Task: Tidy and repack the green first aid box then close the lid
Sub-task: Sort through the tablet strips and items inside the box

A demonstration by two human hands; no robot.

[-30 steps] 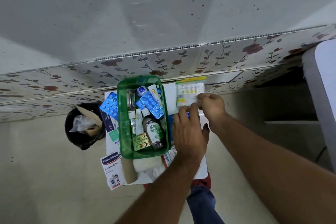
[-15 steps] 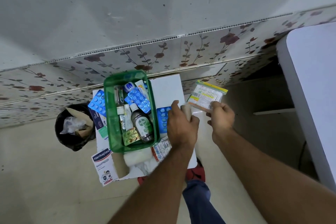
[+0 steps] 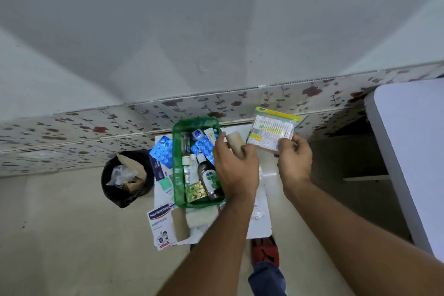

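Observation:
The green first aid box [image 3: 177, 175] stands lidless on a small white table [image 3: 260, 218]. Inside it lie a dark antiseptic bottle [image 3: 208, 179], blue blister packs [image 3: 204, 148], small tubes and a yellow sachet. My left hand [image 3: 234, 170] hovers over the box's right side, shut on a tan bandage roll [image 3: 236, 143]. My right hand [image 3: 294, 160] holds a clear packet of cotton swabs [image 3: 272, 131] up to the right of the box. No lid is visible.
Left of the box lie another blue blister pack [image 3: 161, 149] and cartons; a Hansaplast box [image 3: 160, 226], a second tan roll [image 3: 179, 223] and white gauze lie in front. A black bin [image 3: 126, 178] stands left. A white tabletop [image 3: 413, 151] edges the right.
Both hands lifted off the table: the left picked up the tan roll and moved toward the box, the right raised the swab packet up and to the right.

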